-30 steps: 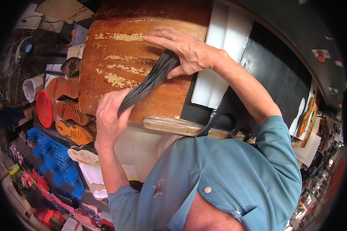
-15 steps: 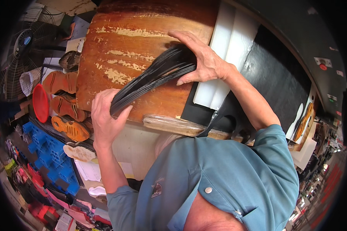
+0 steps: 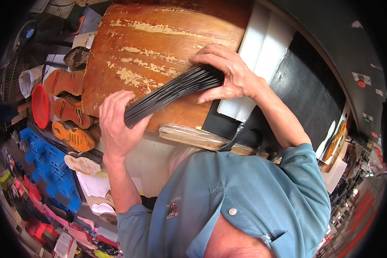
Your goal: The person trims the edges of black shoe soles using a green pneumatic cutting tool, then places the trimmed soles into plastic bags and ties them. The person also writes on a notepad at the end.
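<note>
Between my two hands is a stack of thin, black, flexible sheets [image 3: 170, 93], held on a slant above a worn wooden board [image 3: 112, 47]. My left hand [image 3: 121, 127] grips the lower left end, thumb on the near side and fingers on the far side. My right hand [image 3: 232, 77] is wrapped round the upper right end. The layers lie close together with their edges toward me. What kind of pieces they are I cannot make out.
White strips [image 3: 260, 47] lie right of the board, beside a black sheet [image 3: 311, 84]. To the left are brown sole-shaped templates [image 3: 66, 112], a red round dish [image 3: 41, 106], a blue plastic rack [image 3: 51, 170] and a fan [image 3: 23, 47]. A plastic-wrapped bar [image 3: 193, 135] edges the board.
The fanned, bowed layers have come together into a flatter, tighter stack. My right hand has moved slightly down and right, its fingers now more curled round the end. My left hand keeps its grip.
</note>
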A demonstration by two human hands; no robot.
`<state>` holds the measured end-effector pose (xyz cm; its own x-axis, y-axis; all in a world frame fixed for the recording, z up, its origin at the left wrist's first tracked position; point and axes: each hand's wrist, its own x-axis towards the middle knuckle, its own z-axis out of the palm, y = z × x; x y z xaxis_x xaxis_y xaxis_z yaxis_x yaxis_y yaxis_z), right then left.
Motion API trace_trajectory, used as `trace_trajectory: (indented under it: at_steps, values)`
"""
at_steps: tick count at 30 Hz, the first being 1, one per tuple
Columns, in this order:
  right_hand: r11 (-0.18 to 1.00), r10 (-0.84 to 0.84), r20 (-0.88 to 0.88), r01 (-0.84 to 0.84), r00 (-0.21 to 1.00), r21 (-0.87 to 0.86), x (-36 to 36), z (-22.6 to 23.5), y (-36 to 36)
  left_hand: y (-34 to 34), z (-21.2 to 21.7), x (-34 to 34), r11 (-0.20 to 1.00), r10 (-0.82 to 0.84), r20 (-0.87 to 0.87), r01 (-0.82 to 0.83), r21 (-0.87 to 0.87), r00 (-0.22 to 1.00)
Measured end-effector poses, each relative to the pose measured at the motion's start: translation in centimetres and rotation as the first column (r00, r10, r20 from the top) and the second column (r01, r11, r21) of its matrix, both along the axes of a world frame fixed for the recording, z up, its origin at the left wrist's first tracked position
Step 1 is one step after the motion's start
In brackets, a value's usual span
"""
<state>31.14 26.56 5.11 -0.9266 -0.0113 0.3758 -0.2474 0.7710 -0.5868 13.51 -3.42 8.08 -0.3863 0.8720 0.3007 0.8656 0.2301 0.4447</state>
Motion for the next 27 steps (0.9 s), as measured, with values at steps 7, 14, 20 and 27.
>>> trace_trajectory:
  at_steps: [7, 14, 20, 27]
  values:
    - [0.999, 0.008, 0.104, -0.013, 0.995, 0.042, -0.2, 0.3, -1.9, 0.6, 0.0, 0.0, 1.000, -0.019, -0.017, 0.019, -0.004, 1.000]
    - [0.989, -0.050, 0.196, 0.020, 0.979, 0.149, -1.3, 1.2, -2.3, 0.9, -0.3, -0.7, 0.997, -0.049, 0.113, 0.042, 0.063, 0.992]
    - [0.990, 0.015, 0.167, -0.038, 0.986, 0.134, -0.6, 1.2, -2.3, -1.8, -1.3, -1.3, 0.996, 0.088, 0.045, -0.088, -0.008, 0.995]
    - [0.981, 0.032, 0.178, -0.065, 0.983, 0.183, -1.9, 1.8, -2.7, -2.3, -2.5, -0.9, 0.987, 0.056, 0.103, -0.071, 0.147, 0.993]
